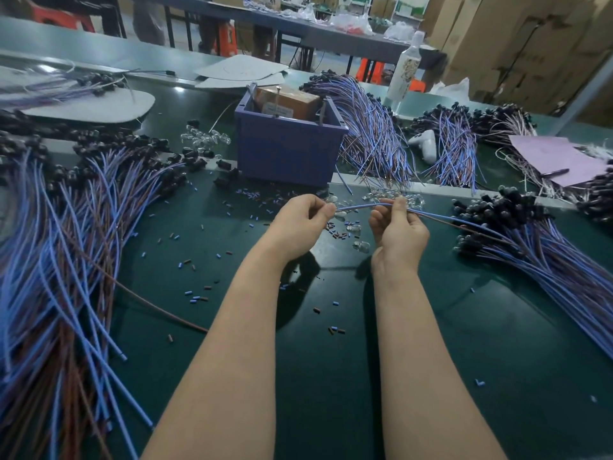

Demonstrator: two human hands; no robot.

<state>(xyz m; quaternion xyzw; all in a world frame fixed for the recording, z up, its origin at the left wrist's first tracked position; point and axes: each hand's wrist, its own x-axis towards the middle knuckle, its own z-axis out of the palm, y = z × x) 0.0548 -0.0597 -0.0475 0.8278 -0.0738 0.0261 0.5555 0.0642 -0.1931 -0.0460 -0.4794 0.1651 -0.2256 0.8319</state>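
Blue wire (358,205) pinched between left hand (306,217), right hand (398,227); above green table (331,360).

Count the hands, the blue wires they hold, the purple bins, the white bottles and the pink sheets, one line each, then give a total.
left hand and right hand: 2
blue wire held between them: 1
purple bin: 1
white bottle: 1
pink sheet: 1
Total: 6
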